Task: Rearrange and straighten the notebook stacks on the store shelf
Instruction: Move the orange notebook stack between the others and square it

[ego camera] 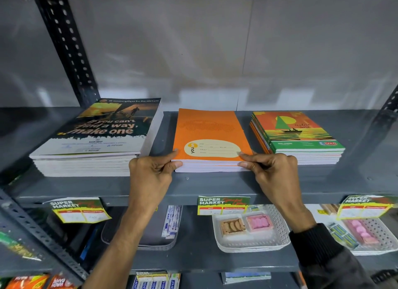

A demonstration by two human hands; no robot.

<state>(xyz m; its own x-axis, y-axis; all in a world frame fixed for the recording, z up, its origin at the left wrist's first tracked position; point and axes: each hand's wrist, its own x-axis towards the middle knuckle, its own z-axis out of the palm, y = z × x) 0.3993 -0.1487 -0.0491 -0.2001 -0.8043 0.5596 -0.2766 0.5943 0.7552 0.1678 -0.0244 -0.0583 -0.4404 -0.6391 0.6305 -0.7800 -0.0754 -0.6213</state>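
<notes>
Nearest the camera, at the bottom edge, a lower shelf level carries blurred packets in orange and blue-and-white. Above that, a middle level holds a white perforated tray (277,235) with two small boxes of erasers, one tan and one pink, and a grey tray (120,241) to its left. A second white basket (379,235) with pink items sits at the far right. Yellow and green "Super Market" price tags (223,204) hang from the front lip of the grey metal shelf (204,187) above.

Two bare forearms rise from below to that upper shelf. The left hand (150,170) pinches the near left corner of the orange notebook stack (210,138), thumb on the cover and fingers along the front edge. The right hand (269,168), with a dark sleeve at its wrist, pinches the near right corner the same way. Each grip is closed on this stack, which lies flat in the middle of the shelf, its orange top cover showing a cream label with a "youva" logo.

To its left, apart from it, sits a taller, larger stack of dark-covered notebooks (97,138) reading "If you can't find a way, make one". To the right, a smaller sailboat-cover stack (299,136) lies slightly fanned and askew, close to the right hand.

Behind everything stands a pale grey back wall, with a black perforated upright (64,43) at the left.
</notes>
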